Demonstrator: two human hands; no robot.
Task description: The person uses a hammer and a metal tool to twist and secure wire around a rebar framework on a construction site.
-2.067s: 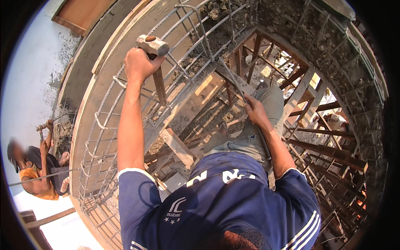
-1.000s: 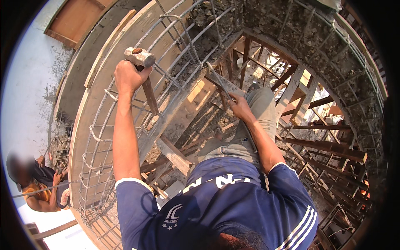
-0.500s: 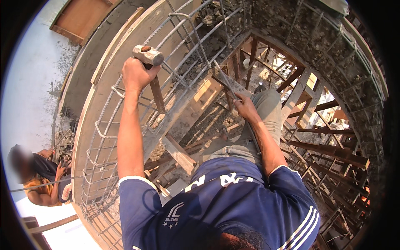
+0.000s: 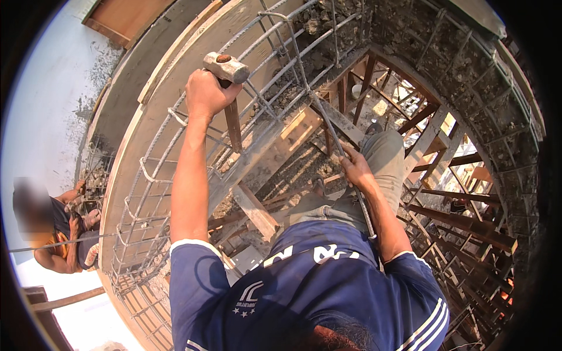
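Vs. ~0.5 s ago: R hand (image 4: 356, 167) sits slightly farther from the upper end of the thin metal rod (image 4: 364, 210), whose lower end now shows clearly past the wrist. L hand (image 4: 205, 96) hasn't let go of the hammer (image 4: 231, 70). So work stays by the inner edge of the rebar cage (image 4: 177, 116), nothing set down.

L hand: closed round the handle just under the head, thumb side up; head on top, handle hanging down over the cage. R hand: fingers curled shut round the rod, approx. mid-length, above the person's thigh. Rod slants up-left to the cage's inner edge; can't tell, w/ fisheye bend, if its tip touches or just lines up.

Surface: no tabletop. Cage follows the inner side of a curved formwork board (image 4: 130, 167); a pale timber plank (image 4: 298, 131) lies along the cage's inner edge. Rm/site: rough curved concrete wall (image 4: 497, 99) at R, dark timber props (image 4: 468, 225) below it, pale blue wall (image 4: 47, 88) far L. Co-worker (image 4: 55, 260) beyond the board's outer edge has hands lowered now, vs. raised ~2 s ago.
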